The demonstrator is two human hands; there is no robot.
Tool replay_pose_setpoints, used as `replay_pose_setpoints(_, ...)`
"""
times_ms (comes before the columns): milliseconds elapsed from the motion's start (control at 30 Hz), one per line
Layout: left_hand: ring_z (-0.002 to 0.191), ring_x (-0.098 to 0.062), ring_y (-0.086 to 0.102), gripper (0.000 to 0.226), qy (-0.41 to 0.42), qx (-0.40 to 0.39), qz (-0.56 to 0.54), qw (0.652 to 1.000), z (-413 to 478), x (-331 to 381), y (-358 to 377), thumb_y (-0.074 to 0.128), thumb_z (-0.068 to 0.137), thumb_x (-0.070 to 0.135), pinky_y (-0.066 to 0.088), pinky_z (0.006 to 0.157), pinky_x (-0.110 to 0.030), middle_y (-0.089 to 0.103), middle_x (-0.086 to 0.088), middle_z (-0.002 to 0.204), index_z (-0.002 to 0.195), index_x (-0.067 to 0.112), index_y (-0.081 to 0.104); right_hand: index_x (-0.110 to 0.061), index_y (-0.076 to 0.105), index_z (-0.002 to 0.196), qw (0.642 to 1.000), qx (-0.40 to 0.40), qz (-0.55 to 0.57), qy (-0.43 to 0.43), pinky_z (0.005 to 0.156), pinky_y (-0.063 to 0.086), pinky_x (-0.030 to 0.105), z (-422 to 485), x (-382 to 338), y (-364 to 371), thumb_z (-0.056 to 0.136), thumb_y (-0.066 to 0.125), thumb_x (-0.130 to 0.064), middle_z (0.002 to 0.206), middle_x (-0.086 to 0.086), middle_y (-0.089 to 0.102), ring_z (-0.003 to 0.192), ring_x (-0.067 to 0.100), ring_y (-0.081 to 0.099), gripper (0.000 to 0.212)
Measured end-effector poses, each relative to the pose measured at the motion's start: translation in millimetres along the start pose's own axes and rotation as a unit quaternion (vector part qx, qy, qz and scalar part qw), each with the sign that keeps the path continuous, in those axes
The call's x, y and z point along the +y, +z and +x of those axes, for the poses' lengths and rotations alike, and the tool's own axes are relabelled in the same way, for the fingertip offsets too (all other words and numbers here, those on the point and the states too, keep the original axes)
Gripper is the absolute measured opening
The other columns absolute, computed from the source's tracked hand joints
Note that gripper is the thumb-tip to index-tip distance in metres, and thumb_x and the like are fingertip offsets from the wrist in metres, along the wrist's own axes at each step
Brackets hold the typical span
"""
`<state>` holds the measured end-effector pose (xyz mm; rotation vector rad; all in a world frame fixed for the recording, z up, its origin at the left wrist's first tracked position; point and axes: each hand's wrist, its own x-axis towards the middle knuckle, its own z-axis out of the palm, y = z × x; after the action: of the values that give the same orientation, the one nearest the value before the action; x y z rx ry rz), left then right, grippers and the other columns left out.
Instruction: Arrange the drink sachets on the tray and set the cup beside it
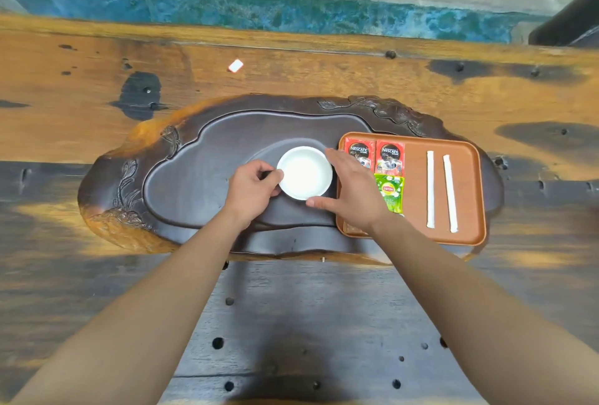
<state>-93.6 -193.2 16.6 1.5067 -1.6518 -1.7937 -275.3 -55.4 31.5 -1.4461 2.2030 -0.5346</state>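
Note:
A white cup [304,173] stands on the dark carved tea board [201,158], just left of the orange-brown tray [418,184]. My left hand [254,186] grips the cup's left rim with thumb and fingers. My right hand [351,189] curves around the cup's right side, fingers spread and touching its wall, and covers part of the tray's left edge. On the tray lie two red coffee sachets [390,158] side by side, a green tea sachet [390,193] below them, and two white stick sachets [430,189] laid parallel at the right.
The tea board rests on a worn wooden table [81,87] with dark patches and small holes. A small white-and-red packet [235,65] lies on the table beyond the board. A teal band and a grey floor run behind the table's far edge.

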Motion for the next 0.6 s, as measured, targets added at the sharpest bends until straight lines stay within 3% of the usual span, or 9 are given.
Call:
replay_pose_setpoints(200, 0.074, -0.011, 0.073, 0.011, 0.006, -0.027, -0.038, 0.999, 5.3, -4.5, 0.7, 0.076, 0.083, 0.026, 0.063, 0.083, -0.042, 0.074, 0.01, 0.076, 0.073, 0.028, 0.072, -0.02, 0.037, 0.151, 1.0, -0.009, -0.007, -0.01, 0.117, 0.031, 0.047, 7.8, 7.8, -2.9, 0.067, 0.079, -0.067, 0.156, 0.003, 0.044, 0.147, 0.025, 0.034, 0.104)
replay_pose_setpoints(367, 0.077, -0.01, 0.07, 0.012, 0.019, -0.037, -0.049, 0.998, 6.2, -5.8, 3.2, 0.073, 0.09, 0.02, 0.062, 0.084, -0.038, 0.07, 0.014, 0.075, 0.079, 0.026, 0.07, -0.018, 0.038, 0.151, 1.0, 0.002, -0.005, -0.004, 0.118, 0.029, 0.044, 6.5, 6.4, -2.9, 0.067, 0.082, -0.064, 0.155, 0.004, 0.046, 0.146, 0.025, 0.035, 0.105)
replay_pose_setpoints(600, 0.09, -0.021, 0.063, 0.009, 0.038, -0.025, 0.017, 0.999, 7.2, -6.2, 4.2, 0.073, 0.089, 0.033, 0.054, 0.085, -0.042, 0.069, -0.005, 0.101, 0.094, 0.029, 0.067, -0.019, 0.034, 0.152, 1.0, 0.002, -0.01, 0.001, 0.117, 0.03, 0.046, 4.0, 8.3, -1.7, 0.067, 0.081, -0.065, 0.157, 0.004, 0.043, 0.147, 0.024, 0.034, 0.107)
